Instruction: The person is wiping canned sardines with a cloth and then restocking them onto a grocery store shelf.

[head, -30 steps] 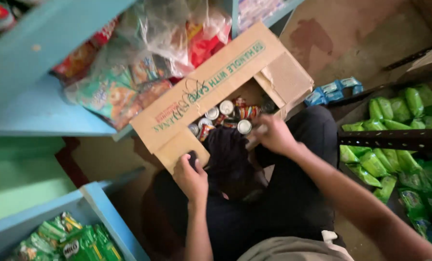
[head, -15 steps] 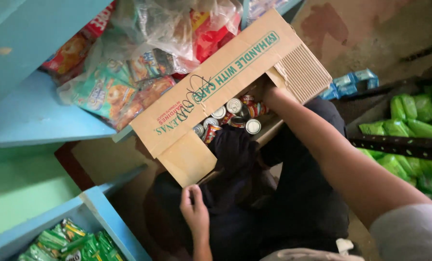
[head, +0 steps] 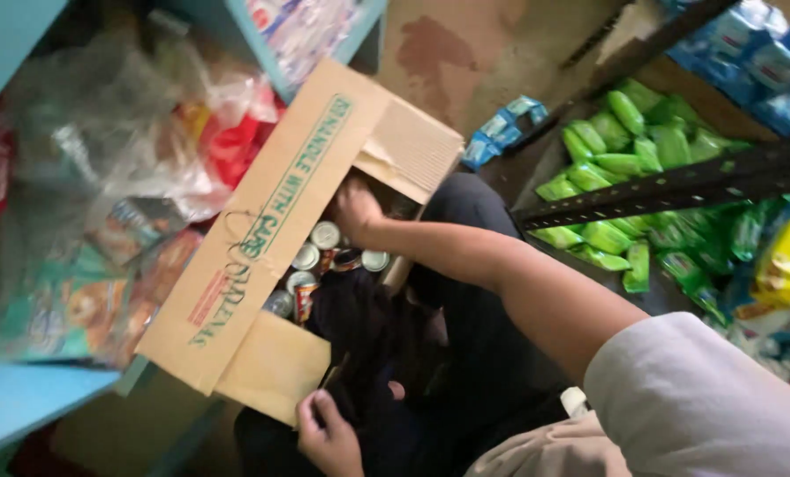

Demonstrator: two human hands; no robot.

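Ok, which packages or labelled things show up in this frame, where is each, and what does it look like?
Cardboard box: centre, on the lap, brown, open flaps, green and red print.
Cans: inside the box, round silver tops; the right hand reaches in.
Left hand: at the box's lower flap.
Green packets: right, on a dark rack, glossy pouches.
Blue packets: on the floor beyond the box.
Clear bags of snacks: left, on a blue shelf, red and orange.
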